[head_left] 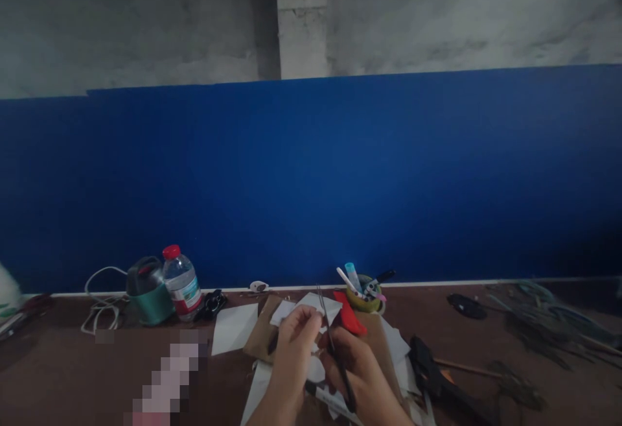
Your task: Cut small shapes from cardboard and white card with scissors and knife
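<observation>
Scissors [325,312] with dark handles are in my right hand [347,361], whose fingers are wrapped round the grips. Their blades point up and away, slightly apart. Just left of the blades, my left hand [295,342] is closed in a pinch on a piece of white paper [282,312], mostly hidden by the fingers. Beneath both hands lie brown cardboard [260,342] and several white paper scraps [315,369]. A red piece [348,314] lies beyond my right hand. Below it, a marker-like object [333,400] is partly covered.
A green cup [372,301] of pens stands behind my hands. Leftward are a white sheet [236,329], a bottle [182,283] with a red cap, a teal container [150,299] and a white cable [102,309]. A black glue gun [437,374] and wire-like stems [549,322] lie rightward. A blue panel [311,179] stands behind.
</observation>
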{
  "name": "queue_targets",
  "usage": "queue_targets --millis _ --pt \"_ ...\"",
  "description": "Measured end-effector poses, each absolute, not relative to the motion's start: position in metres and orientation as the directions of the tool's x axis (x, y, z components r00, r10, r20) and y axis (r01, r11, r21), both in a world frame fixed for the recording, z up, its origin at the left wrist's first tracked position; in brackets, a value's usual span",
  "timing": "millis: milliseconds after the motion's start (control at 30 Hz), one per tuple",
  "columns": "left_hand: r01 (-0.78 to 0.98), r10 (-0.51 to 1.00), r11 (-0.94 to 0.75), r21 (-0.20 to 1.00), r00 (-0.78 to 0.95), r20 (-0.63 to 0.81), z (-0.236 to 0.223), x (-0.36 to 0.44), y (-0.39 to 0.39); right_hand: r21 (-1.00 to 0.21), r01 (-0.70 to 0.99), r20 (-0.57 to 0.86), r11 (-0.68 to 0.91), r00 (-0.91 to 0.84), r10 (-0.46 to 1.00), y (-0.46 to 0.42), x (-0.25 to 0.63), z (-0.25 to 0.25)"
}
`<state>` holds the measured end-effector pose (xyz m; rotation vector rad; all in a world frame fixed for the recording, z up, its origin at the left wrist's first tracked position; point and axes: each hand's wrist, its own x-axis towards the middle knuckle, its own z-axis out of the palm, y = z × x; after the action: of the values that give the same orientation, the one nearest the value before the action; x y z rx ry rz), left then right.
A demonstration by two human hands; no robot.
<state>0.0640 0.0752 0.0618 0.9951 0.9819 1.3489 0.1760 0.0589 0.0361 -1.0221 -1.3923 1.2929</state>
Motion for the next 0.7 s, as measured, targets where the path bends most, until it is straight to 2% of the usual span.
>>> queue_targets --millis 367,533,700 --pt "-0.343 1.0 0.028 0.939 0.013 -0.025 0.054 0.066 0.079 -0.996 -0.037 0.086 0.08 -0.214 0.973 0.055 0.175 0.037" --pt "-0.292 0.999 0.028 0.956 -0.016 -0.035 0.059 0.064 0.077 -0.997 0.005 0.07 0.072 -0.204 0.976 0.058 0.176 0.033" --pt "-0.239 0.999 0.027 0.971 0.027 -0.021 0.066 0.057 0.077 -0.999 0.028 0.032 0.038 -0.192 0.981 0.061 0.174 0.029"
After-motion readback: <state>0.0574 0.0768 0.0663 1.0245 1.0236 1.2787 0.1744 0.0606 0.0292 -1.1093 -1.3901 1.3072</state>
